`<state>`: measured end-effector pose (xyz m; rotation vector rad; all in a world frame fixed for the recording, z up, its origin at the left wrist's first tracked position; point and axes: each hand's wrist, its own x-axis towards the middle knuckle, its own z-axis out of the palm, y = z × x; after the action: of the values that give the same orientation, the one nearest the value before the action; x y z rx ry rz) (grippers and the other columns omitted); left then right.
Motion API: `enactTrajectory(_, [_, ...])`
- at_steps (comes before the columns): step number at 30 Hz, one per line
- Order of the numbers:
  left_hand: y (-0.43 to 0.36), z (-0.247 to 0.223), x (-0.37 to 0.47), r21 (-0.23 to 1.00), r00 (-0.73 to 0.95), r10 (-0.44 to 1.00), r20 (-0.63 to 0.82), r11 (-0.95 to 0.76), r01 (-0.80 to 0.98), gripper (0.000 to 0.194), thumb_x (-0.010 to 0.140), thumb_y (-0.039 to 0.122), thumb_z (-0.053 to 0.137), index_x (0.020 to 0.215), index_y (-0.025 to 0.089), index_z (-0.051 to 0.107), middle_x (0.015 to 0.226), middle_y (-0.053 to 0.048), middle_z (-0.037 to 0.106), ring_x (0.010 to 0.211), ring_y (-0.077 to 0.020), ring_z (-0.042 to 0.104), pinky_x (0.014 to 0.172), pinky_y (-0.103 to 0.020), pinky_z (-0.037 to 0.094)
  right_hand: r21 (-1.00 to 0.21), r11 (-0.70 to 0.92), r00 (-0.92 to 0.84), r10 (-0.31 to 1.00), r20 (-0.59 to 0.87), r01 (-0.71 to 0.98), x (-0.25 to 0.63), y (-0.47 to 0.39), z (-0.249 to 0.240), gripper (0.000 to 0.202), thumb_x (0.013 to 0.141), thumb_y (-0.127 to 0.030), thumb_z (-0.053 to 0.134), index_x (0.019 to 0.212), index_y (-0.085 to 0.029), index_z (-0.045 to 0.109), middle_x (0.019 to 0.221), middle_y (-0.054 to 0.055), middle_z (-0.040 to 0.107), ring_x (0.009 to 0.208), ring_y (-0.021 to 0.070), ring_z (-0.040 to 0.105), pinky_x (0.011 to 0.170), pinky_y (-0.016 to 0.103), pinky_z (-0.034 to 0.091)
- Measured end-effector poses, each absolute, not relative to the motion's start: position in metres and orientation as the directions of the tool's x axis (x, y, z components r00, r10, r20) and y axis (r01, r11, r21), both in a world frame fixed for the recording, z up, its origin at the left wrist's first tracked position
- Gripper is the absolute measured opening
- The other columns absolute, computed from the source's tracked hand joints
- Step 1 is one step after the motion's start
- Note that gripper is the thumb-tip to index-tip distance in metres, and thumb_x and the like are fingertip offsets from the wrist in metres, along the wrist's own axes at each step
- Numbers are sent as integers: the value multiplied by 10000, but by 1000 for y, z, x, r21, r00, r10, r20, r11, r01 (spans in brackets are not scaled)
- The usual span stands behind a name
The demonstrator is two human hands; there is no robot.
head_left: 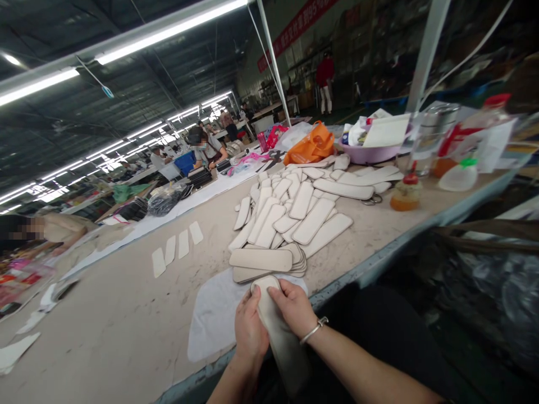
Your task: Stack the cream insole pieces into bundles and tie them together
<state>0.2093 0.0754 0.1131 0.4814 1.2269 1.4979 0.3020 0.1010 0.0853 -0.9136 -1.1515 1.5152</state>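
Between my two hands, at the table's near edge, is a long off-white padded strip [273, 325] with a rounded end. My left hand [251, 322] grips its left side, thumb on the upper face. From the right, my right hand [295, 308] holds the same strip near its rounded end; a bracelet circles that wrist. The strip's lower part hangs past the table edge into shadow. Just beyond my hands lies a small stack of similar strips [261, 261], partly on a white cloth [213, 314]. Behind it spreads a large loose heap of strips [311, 213].
Several flat white pieces [183, 244] lie on the table [126, 314] to the left. Right of the heap stand a small bottle of amber liquid [405, 193] and a green-capped squeeze bottle [461, 175]. A purple basin [373, 152] and orange bag [311, 145] sit behind. Co-workers [206, 148] work beyond.
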Motion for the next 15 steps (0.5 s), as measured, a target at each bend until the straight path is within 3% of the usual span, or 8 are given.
enactTrajectory(7, [79, 117, 196, 880, -285, 919, -273, 119, -460, 362, 754, 390, 657, 998, 123, 626, 899, -90, 697, 823, -205, 662, 742, -296, 500, -964, -87, -319, 948, -2, -252, 300, 104, 82, 292, 780, -450, 559, 839, -175, 637, 711, -4, 603, 642, 131, 501, 583, 227, 408])
enactTrajectory(11, [91, 131, 183, 919, -372, 905, -204, 46, -391, 409, 728, 446, 671, 983, 129, 631, 891, -80, 694, 773, -179, 657, 696, -268, 494, -980, -136, -397, 915, -69, -142, 296, 101, 76, 369, 761, -510, 572, 698, -150, 614, 572, -28, 529, 525, 95, 419, 491, 209, 331])
enactTrajectory(15, [96, 137, 181, 934, -292, 934, -205, 98, -343, 402, 717, 423, 686, 975, 118, 635, 830, -78, 694, 731, -187, 655, 680, -279, 495, -971, -173, -373, 922, -101, -164, 292, 98, 76, 390, 779, -525, 544, 695, -149, 605, 559, -28, 520, 516, 97, 418, 500, 215, 340])
